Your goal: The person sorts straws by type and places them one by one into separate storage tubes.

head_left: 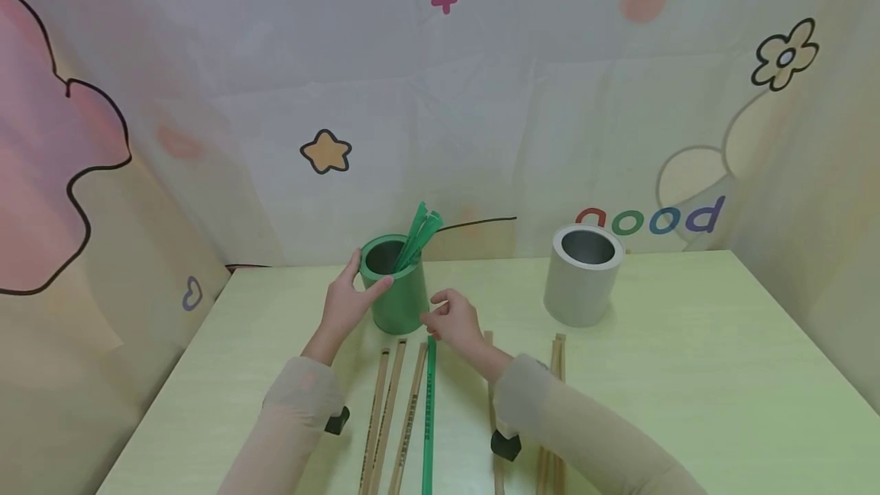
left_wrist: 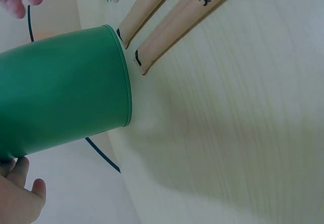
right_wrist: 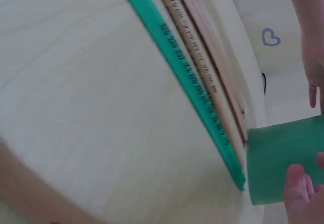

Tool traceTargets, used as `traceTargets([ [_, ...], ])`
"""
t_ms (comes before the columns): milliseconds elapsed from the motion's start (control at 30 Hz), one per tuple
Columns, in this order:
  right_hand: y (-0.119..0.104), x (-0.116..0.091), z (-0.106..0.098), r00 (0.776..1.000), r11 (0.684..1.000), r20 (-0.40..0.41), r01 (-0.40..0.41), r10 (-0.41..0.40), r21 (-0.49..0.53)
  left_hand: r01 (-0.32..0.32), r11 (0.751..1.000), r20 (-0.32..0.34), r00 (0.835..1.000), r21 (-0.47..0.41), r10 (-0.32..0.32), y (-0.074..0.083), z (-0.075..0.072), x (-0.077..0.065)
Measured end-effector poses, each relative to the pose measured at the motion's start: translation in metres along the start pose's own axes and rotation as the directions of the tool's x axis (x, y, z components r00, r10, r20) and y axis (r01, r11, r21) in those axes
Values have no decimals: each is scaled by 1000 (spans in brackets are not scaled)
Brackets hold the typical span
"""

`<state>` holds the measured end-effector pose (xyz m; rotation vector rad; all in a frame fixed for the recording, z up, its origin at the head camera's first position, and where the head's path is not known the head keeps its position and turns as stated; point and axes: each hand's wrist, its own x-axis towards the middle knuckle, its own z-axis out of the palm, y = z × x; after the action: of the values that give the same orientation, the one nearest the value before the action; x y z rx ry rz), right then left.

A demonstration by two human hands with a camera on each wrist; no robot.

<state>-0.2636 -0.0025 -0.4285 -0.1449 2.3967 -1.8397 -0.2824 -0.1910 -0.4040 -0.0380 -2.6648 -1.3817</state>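
Note:
My left hand (head_left: pixel 346 302) grips the green cup (head_left: pixel 400 300) near its rim, thumb on the front and fingers round the left side. Several green-wrapped sticks (head_left: pixel 418 239) stand in the cup, leaning right. My right hand (head_left: pixel 455 321) is beside the cup's right side, fingers loosely bent, nothing held. Just under its fingertips ends a long green paper-wrapped stick (head_left: pixel 429 411) with printed dark characters, lying on the table. In the right wrist view that green stick (right_wrist: pixel 182 77) lies apart from the hand, its end close to the cup (right_wrist: pixel 278 158).
Three tan paper-wrapped sticks (head_left: pixel 389 411) lie left of the green one. More tan sticks (head_left: pixel 560 373) lie to the right, partly under my right forearm. A white cup (head_left: pixel 583 281) stands at the back right of the table (head_left: pixel 687 373), before a printed cloth backdrop (head_left: pixel 440 113).

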Motion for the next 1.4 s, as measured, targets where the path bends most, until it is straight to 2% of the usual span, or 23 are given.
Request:
traceTargets([
  [233, 11, -12, 0, 995, 995, 64, -68, 73, -75, -3, 1000, 9, 1000, -7, 3, 0, -1, 0],
  [433, 19, -22, 1, 985, 992, 146, -71, 86, -105, -4, 1000, 16, 1000, -11, 5, 0, -1, 0],
  [633, 23, -34, 3, 974, 985, 195, -85, 114, -153, -2, 1000, 18, 1000, -14, 2, 0, -1, 1],
  [967, 26, -52, 6, 964, 969, 219, -97, 148, -227, -4, 1000, 16, 1000, -11, 4, 1, -1, 1],
  [1400, 33, -57, 9, 973, 958, 216, -21, 85, -285, 6, 1000, 15, 1000, -5, -6, 1, -1, 1],
])
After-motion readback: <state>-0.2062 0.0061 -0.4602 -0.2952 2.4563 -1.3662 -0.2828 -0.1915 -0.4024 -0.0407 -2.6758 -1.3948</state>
